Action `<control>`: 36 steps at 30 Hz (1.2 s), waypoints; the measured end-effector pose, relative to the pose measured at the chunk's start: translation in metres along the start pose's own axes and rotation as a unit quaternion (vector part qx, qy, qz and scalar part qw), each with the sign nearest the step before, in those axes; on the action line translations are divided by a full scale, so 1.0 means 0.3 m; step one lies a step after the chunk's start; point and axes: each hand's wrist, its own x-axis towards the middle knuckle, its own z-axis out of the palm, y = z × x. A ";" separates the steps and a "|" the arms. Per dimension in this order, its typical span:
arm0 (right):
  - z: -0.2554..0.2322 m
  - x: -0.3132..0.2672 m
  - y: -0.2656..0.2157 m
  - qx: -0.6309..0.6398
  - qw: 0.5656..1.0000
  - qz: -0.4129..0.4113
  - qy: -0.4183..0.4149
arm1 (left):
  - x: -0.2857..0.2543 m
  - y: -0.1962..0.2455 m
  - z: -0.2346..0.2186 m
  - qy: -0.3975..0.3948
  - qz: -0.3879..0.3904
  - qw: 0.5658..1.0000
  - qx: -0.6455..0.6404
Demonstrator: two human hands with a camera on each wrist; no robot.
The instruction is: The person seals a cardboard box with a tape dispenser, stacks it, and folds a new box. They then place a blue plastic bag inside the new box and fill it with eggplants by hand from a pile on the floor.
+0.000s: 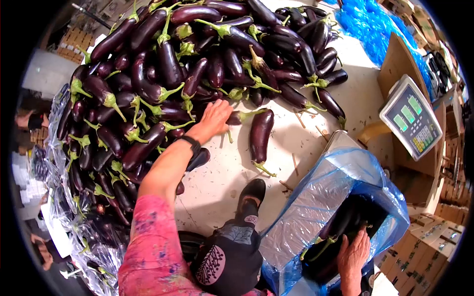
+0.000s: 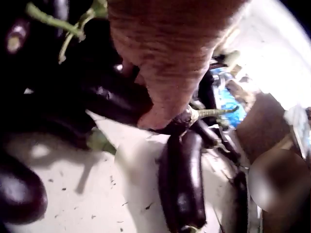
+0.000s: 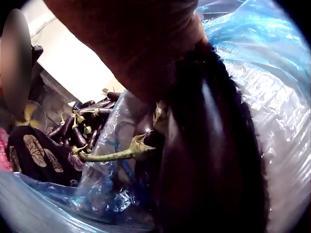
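At the pile's edge, my left hand grips a dark purple eggplant; in the left wrist view the thumb and fingers of that hand lie around the eggplant, near its stem end. Just right of it another eggplant lies alone on the pale table. Inside a box lined with blue clear plastic, my right hand rests with fingers extended against the packed eggplants. The right wrist view shows a large eggplant under this hand; its fingertips are hidden there.
A big heap of eggplants covers the table's left and back. A scale display stands at the right beside a cardboard panel. Blue plastic lies at the back right. Broken stems are scattered on the table.
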 end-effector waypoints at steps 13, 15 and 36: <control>0.036 -0.016 0.017 -0.005 0.998 -0.022 0.062 | -0.207 0.418 -0.272 -0.009 -0.121 0.417 -0.901; 0.022 -0.018 0.008 0.003 0.998 -0.017 0.056 | -0.230 0.445 -0.283 -0.011 -0.112 0.487 -0.866; 0.105 0.007 0.069 -0.090 0.993 -0.030 0.077 | -1.380 0.353 -0.030 -0.046 -0.503 0.279 -0.816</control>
